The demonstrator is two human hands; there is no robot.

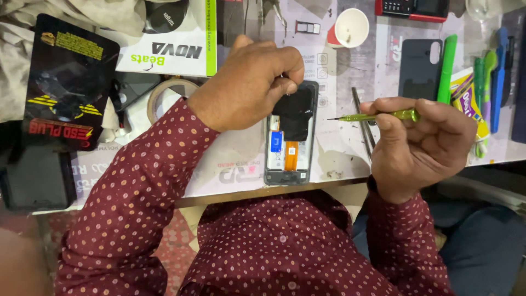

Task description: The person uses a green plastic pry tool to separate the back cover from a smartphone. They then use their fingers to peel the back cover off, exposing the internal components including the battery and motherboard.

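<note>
Over opened phone (290, 137): left hand (249, 82) pinching its top; right hand (424, 145) fisted around green screwdriver (378, 117).

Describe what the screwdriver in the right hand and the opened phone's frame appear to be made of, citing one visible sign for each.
Screwdriver: handle looks like translucent green plastic, since light passes through it; the thin dark tip looks like metal. Opened phone: frame looks grey, matte plastic or metal, hard to tell which; a glossy black panel covers its upper half.
</note>
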